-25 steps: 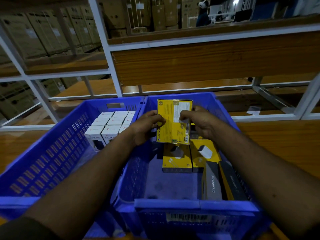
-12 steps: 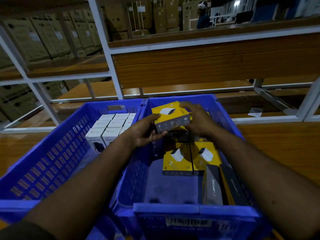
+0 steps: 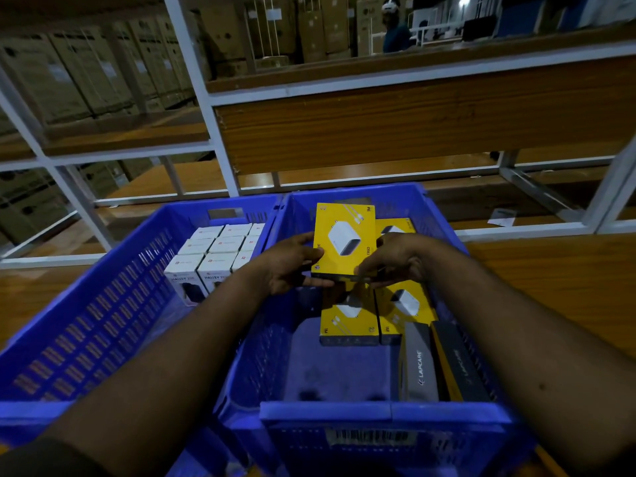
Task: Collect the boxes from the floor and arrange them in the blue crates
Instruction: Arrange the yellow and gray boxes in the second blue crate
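yellow box [image 3: 345, 241] between hands [image 3: 344, 266] (held)

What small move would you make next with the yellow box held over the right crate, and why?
Probably lower the yellow box, held by both the left hand and right hand, flat into the right crate, just behind the two yellow boxes already lying face-up there.

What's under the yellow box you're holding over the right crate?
Under the yellow box: two more yellow boxes lying flat in the right crate. Whatever lies directly beneath it is covered.
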{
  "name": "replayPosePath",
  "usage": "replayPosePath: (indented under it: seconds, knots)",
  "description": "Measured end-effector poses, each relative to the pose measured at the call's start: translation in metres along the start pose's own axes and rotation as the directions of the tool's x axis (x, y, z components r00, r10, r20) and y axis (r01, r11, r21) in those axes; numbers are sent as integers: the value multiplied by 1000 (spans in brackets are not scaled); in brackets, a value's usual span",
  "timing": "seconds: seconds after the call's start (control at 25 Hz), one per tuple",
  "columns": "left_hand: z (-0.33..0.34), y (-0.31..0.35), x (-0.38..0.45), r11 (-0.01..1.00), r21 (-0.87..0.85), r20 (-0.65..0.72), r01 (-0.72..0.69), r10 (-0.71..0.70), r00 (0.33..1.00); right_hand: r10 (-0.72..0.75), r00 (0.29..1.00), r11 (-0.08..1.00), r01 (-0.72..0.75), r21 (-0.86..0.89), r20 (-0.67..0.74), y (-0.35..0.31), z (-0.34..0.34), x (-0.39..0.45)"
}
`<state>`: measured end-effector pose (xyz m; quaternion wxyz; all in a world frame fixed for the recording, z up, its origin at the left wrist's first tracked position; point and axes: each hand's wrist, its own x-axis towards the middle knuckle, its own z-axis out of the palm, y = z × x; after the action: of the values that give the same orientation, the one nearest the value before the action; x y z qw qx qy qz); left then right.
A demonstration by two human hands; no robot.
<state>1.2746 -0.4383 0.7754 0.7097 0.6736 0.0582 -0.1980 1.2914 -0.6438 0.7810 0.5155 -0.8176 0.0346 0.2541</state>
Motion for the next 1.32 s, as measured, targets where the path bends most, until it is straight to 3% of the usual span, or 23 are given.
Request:
replayPosePath:
  seconds: [0.2,0.4,0.6,0.72,0.8,1.0,1.12,1.32]
  knots:
    - [0,-4,11,987,160,-3,2,-2,1000,39,999,999,-40,21,21,1,1,1]
    - [-7,-3,17,993,99,-44,61,-57,997,37,999,999,-36,29,-17,5,0,5]
    - [-10,8,20,991,130,-79,26,-16,997,-6,991,908,61,415,-133,3,-11,12]
    - [-9,11,21,991,130,-53,28,-21,998,34,998,931,-12,364,-53,4,-13,9]
    - [-6,16,19,998,60,-142,25,-16,990,58,998,948,-54,315,-5,5,-12,9]
    - [-5,9,35,994,-18,-260,105,-106,960,95,994,832,-54,553,-47,0,-9,16]
    - [-4,-1,43,980,52,-201,190,-175,964,145,987,800,-80,595,-62,-1,-11,18]
    - [6,-3,38,964,148,-20,223,-222,975,185,983,838,-165,521,13,-5,-11,1]
